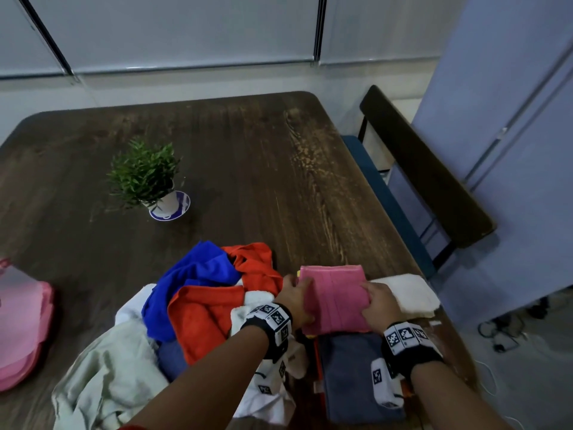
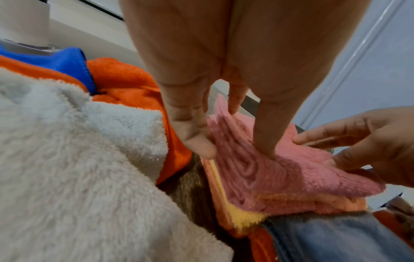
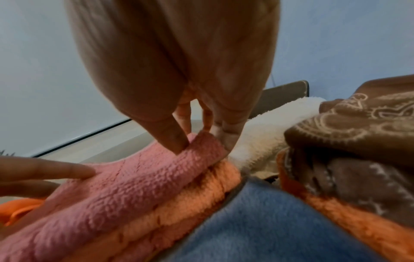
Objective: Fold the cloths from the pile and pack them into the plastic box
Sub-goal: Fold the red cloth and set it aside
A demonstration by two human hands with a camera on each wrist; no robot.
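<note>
A folded pink cloth [image 1: 333, 297] lies on top of a stack of folded peach [image 2: 313, 203] and yellow cloths near the table's front right. My left hand [image 1: 299, 293] pinches its left edge, thumb on top [image 2: 266, 141]. My right hand [image 1: 372, 297] pinches its right edge, with the fold between thumb and fingers [image 3: 226, 138]. A loose pile of blue [image 1: 198, 271], orange [image 1: 204, 318], white and pale grey [image 1: 102, 377] cloths sits to the left. The pink plastic box [image 1: 21, 321] stands at the far left edge, partly cut off.
A folded blue-grey cloth [image 1: 353, 367] lies in front of the pink one, a cream cloth [image 1: 406, 293] to its right, a brown patterned cloth [image 3: 358, 127] nearby. A small potted plant [image 1: 145, 175] stands mid-table. A dark chair [image 1: 428, 172] is beside the table's right edge.
</note>
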